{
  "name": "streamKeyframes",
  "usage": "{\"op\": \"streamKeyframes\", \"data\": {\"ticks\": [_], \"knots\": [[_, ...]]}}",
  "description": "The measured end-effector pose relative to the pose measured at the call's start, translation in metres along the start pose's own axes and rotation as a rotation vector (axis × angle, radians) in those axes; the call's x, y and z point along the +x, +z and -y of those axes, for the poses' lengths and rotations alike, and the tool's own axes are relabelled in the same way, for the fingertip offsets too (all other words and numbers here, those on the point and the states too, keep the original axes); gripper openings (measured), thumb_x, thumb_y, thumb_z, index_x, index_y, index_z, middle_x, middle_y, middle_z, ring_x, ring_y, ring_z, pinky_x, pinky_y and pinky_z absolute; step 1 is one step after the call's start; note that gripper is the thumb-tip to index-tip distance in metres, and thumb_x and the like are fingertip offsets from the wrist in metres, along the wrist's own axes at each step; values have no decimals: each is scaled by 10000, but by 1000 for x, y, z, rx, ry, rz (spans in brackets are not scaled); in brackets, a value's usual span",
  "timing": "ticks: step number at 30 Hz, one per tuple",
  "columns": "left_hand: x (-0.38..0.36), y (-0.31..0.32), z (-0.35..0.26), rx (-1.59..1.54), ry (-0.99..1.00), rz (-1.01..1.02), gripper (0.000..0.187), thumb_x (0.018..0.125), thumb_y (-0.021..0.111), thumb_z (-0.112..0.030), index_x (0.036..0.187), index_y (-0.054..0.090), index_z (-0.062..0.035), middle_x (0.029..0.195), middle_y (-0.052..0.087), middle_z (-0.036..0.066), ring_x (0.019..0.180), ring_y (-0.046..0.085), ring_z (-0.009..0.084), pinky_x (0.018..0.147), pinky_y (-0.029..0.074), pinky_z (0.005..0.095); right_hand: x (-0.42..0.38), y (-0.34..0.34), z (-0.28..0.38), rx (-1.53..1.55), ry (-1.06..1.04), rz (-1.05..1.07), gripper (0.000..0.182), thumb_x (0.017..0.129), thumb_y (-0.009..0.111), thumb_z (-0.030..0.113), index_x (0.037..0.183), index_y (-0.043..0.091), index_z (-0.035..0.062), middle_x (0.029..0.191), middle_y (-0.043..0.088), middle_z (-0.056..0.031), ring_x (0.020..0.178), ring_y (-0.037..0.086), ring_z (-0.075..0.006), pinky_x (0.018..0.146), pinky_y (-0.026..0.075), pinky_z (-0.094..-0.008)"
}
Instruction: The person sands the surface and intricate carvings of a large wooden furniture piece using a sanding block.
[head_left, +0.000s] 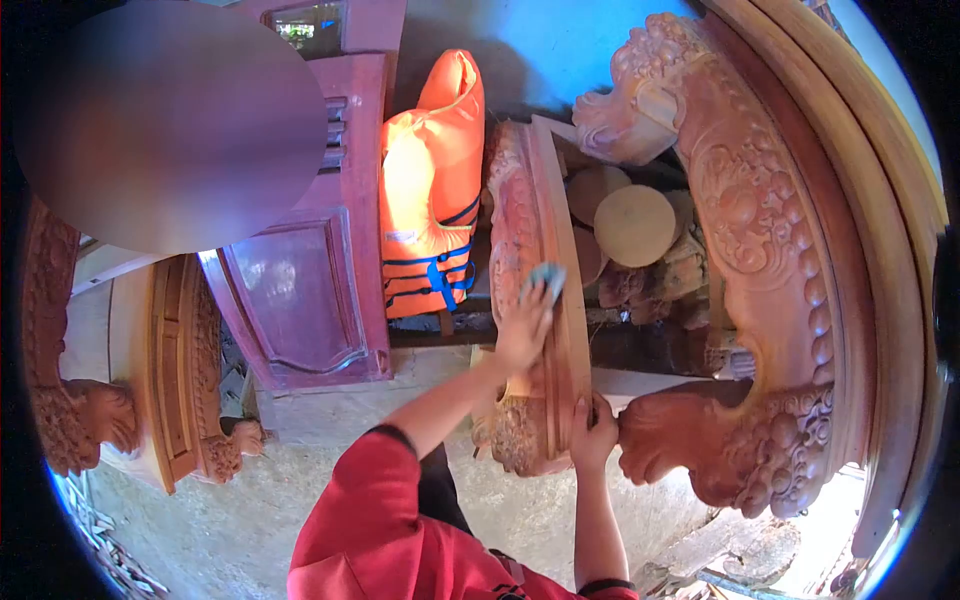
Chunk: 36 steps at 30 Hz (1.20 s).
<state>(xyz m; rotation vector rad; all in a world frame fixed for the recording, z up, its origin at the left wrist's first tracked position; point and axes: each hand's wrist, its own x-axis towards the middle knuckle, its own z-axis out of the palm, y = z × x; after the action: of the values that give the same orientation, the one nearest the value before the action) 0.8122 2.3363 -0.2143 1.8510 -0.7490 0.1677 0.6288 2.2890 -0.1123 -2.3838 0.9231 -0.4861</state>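
A long carved wooden piece (pixel 562 340) runs up the middle of the view, with carving along its left side and a smooth moulded edge on its right. My left hand (pixel 523 335) lies on it near its middle, fingers closed on a small grey-green pad (pixel 546 280) pressed against the wood. Lower down, my right hand (pixel 594 430) grips the right edge of the same piece near its bottom end.
An orange life vest (pixel 430 190) lies left of the piece, by a dark red panelled door (pixel 300 290). Large carved frames (pixel 765 220) stand on the right, round wood blocks (pixel 635 226) behind. More carved furniture (pixel 170 370) is at the far left.
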Motion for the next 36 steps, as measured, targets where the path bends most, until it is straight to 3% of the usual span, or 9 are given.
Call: {"op": "streamKeyframes", "data": {"ticks": [3, 6, 10, 12, 17, 21, 24, 30, 36], "knots": [[-65, -10, -23, -421, -133, 260, 446, 914, 419, -189, 1302, 366, 26, 1418, 245, 218, 1331, 178, 379, 1086, 120, 448, 3, 10, -23, -115, -193, -136, 244, 814, 566, 220, 933, 620, 14, 748, 632, -178, 644, 617, -313, 600, 470, -379], [-44, -10, -18, -414, -91, 66, 416, 906, 426, -211, 1276, 428, -20, 1389, 297, 224, 1286, 249, 423, 1058, 212, 471, 3, 5, -8, -60, -100, -57, 250, 811, 569, 223, 939, 615, 13, 749, 629, -176, 645, 613, -313, 599, 467, -384], [67, 19, 44, -78, -158, -108, 478, 922, 407, -268, 1316, 356, -3, 1376, 310, 229, 1281, 259, 413, 1062, 217, 444, 4, 4, -11, -67, -56, 0, 258, 827, 557, 186, 990, 589, -12, 795, 634, -168, 700, 617, -276, 642, 474, -360], [131, -6, 38, -256, -403, -158, 482, 920, 405, -291, 1298, 377, 6, 1326, 369, 241, 1223, 333, 407, 1025, 271, 459, 4, -2, 1, -104, -12, 84, 249, 848, 531, 132, 1028, 565, -38, 858, 636, -162, 781, 619, -225, 702, 478, -334], [136, 5, 52, -99, -284, -205, 455, 916, 419, -267, 1277, 408, 9, 1276, 421, 257, 1165, 376, 426, 982, 323, 443, 3, 3, -14, -53, -95, 11, 287, 811, 568, 180, 1029, 579, -6, 825, 629, -193, 704, 618, -319, 639, 477, -387], [46, 15, 28, -259, -165, -80, 437, 931, 384, -200, 1326, 368, -14, 1415, 259, 211, 1329, 188, 368, 1082, 115, 436, 3, 0, -5, -59, -35, 47, 303, 812, 567, 165, 1036, 564, -40, 890, 621, -219, 788, 618, -350, 693, 482, -396], [37, 15, 37, -261, -96, -47, 441, 936, 375, -194, 1353, 343, -57, 1416, 234, 237, 1336, 169, 375, 1080, 144, 427, 6, 2, -12, -52, -118, 45, 323, 820, 554, 161, 1049, 554, -67, 924, 614, -225, 833, 606, -333, 747, 468, -383], [173, 46, 126, -282, -218, -296, 431, 943, 341, -256, 1340, 364, -91, 1362, 305, 269, 1274, 242, 434, 1054, 216, 452, 3, 1, 2, -102, 25, 99, 332, 851, 515, 191, 1043, 549, -79, 942, 597, -233, 862, 578, -345, 783, 445, -400], [140, 36, 114, -388, -201, -243, 434, 945, 367, -221, 1351, 344, -68, 1393, 257, 265, 1313, 218, 389, 1081, 174, 396, -1, 1, -14, -180, -51, 67, 340, 857, 501, 194, 1048, 538, -85, 956, 585, -241, 881, 568, -357, 793, 440, -397]]}}
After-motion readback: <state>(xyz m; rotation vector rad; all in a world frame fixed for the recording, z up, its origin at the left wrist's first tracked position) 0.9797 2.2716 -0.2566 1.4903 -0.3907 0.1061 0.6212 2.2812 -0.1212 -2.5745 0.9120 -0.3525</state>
